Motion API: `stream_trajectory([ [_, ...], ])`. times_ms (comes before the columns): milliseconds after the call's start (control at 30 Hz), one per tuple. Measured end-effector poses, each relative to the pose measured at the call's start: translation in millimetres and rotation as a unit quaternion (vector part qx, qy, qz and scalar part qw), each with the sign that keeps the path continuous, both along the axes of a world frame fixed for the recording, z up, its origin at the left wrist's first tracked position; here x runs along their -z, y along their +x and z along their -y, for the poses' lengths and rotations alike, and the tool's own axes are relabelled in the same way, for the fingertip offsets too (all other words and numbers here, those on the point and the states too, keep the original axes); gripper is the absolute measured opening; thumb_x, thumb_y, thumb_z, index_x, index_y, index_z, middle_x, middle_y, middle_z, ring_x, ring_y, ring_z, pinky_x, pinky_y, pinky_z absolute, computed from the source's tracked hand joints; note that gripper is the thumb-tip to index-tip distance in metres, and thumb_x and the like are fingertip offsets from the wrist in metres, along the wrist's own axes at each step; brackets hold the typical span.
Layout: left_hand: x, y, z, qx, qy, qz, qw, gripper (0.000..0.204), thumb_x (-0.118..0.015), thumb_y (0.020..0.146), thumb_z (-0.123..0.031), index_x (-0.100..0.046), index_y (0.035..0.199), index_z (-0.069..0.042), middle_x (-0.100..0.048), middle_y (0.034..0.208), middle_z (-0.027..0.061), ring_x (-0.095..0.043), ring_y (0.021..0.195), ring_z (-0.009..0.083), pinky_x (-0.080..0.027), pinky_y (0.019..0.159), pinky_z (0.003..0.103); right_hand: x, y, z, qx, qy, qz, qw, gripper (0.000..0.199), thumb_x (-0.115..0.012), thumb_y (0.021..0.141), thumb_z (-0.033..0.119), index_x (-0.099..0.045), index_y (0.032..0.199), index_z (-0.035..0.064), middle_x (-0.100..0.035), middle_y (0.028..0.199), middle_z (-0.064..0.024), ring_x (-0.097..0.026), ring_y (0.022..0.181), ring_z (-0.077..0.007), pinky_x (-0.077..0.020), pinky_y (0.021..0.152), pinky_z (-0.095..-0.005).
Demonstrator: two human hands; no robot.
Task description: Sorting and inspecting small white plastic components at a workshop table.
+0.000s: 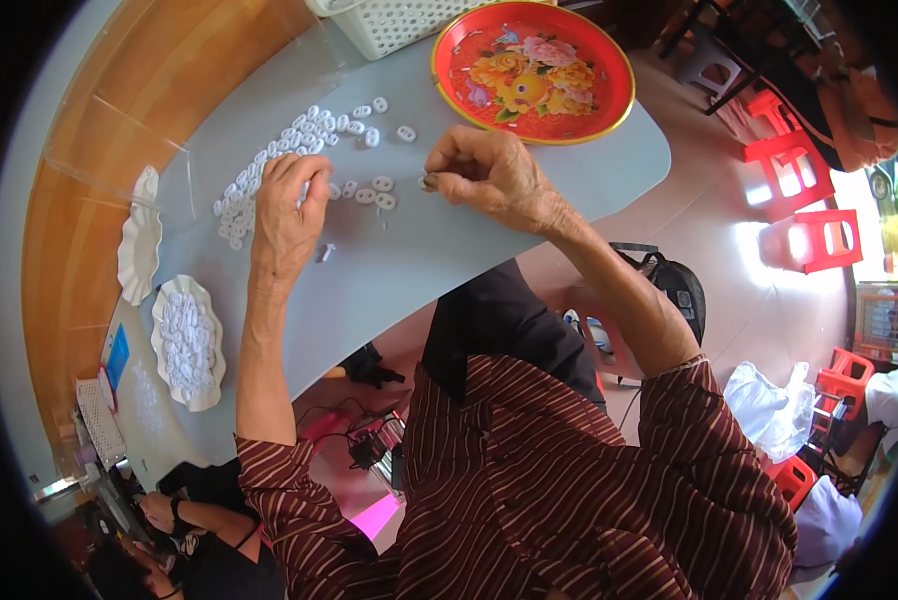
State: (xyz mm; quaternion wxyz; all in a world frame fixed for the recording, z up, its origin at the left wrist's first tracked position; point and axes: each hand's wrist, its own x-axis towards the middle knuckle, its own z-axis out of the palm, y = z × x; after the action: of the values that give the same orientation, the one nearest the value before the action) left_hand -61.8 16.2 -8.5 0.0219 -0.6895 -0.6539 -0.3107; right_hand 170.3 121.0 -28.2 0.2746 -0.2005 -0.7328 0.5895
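A: Start at the far left, what's there?
B: A white wavy-edged dish (pixel 137 250), and just beside it, nearer the person, a second wavy-edged dish (pixel 206 399) heaped with small white pieces (pixel 187 340).
A: And next?
B: White two-holed ovals (pixel 310 139), strewn across the grey worktop (pixel 399 250). The left hand (pixel 291 215) is over them, fingers bent and thumb close in; whether they grip anything, I can't tell.
A: What's right of that hand?
B: A small white sliver (pixel 326 253) by its wrist, then a few more ovals lying between the hands. Beyond them, at the far edge, a white basket (pixel 399 28).
A: The right hand (pixel 489 180)?
B: Thumb and forefinger pinch a small greyish piece (pixel 427 182), raised in front of the red tray (pixel 589 105) with painted flowers, well apart from the left hand
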Motion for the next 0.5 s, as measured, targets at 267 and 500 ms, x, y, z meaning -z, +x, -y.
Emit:
stream_trajectory([
  [267,1,26,-43,0.049,0.019,0.005,0.999,0.011,-0.057,0.081,-0.003,-0.059,0.092,-0.002,-0.059,0.081,0.0112,-0.052,0.084,0.0314,-0.043,0.078,0.039,-8,0,9,-0.002,0.069,-0.016,0.997,0.010,-0.066,0.078,0.005,-0.059,0.083,-0.0001,-0.059,0.067,-0.0024,-0.054,0.062,-0.0060,-0.0455,0.058,-0.0229],
  [500,2,43,-70,0.098,-0.058,-0.092,0.989,0.018,-0.057,0.078,-0.003,-0.057,0.096,-0.003,-0.055,0.085,0.0149,-0.049,0.088,0.0337,-0.042,0.082,0.043,-3,4,7,0.006,0.079,-0.042,0.996,0.011,-0.066,0.076,0.005,-0.058,0.083,0.0000,-0.061,0.068,-0.0053,-0.058,0.063,-0.0107,-0.0477,0.061,-0.0268],
])
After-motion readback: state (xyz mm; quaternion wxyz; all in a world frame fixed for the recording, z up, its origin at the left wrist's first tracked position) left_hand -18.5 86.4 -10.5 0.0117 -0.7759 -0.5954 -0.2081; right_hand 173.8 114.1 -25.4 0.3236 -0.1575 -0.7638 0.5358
